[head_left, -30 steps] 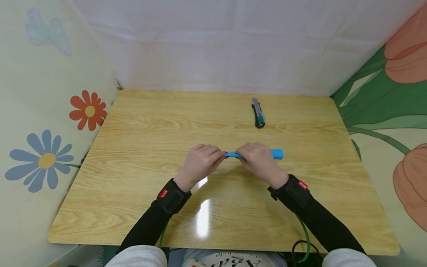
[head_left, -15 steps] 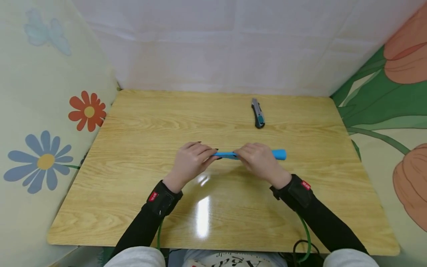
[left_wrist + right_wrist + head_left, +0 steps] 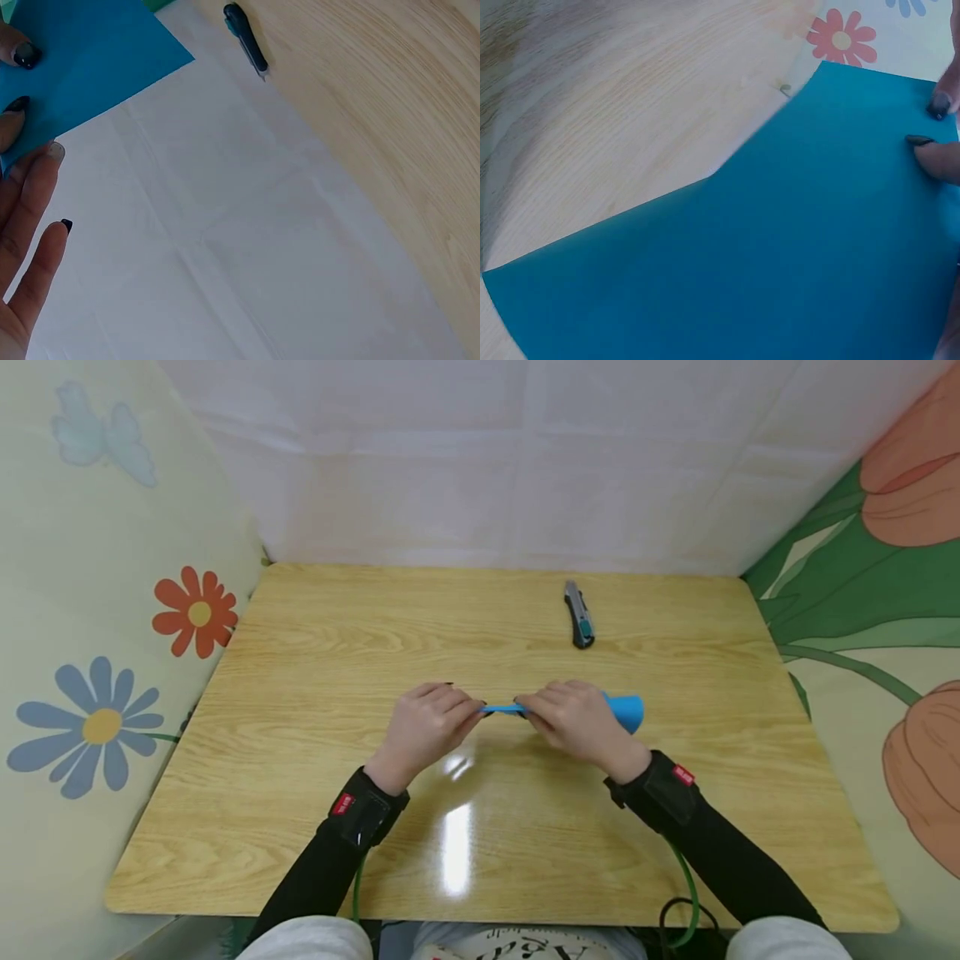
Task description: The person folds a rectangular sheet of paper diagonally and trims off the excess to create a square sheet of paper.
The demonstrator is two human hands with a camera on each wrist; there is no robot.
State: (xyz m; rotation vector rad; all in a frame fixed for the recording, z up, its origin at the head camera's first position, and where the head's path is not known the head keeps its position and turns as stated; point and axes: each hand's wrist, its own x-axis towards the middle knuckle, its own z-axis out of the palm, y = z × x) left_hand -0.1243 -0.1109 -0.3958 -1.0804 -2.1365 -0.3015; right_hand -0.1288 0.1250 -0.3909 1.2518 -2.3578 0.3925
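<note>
A thin blue sheet, which looks like paper (image 3: 627, 711), is held up over the table, nearly edge-on in the head view. My left hand (image 3: 429, 731) pinches its edge between thumb and fingers. In the left wrist view, other fingers of a hand (image 3: 34, 217) stretch out below the sheet's edge. Close by on the right, my right hand (image 3: 579, 727) pinches the same edge, with part of the sheet showing beyond it. Seen from the right wrist, the blue sheet (image 3: 765, 240) spreads wide, and its upper edge bends at an angle. Dark-nailed fingertips (image 3: 937, 105) press its far side.
Behind the hands, a utility knife (image 3: 579, 615) lies on the wooden table (image 3: 337, 635). A white cloth (image 3: 495, 468) hangs at the back. Flower-printed panels (image 3: 82, 577) stand at both sides. A green cable (image 3: 686, 893) hangs from the right wrist.
My left hand has shifted left along the sheet, widening the gap between the hands, then my right hand has edged left too. More of the sheet's right end shows now. The knife has stayed put.
</note>
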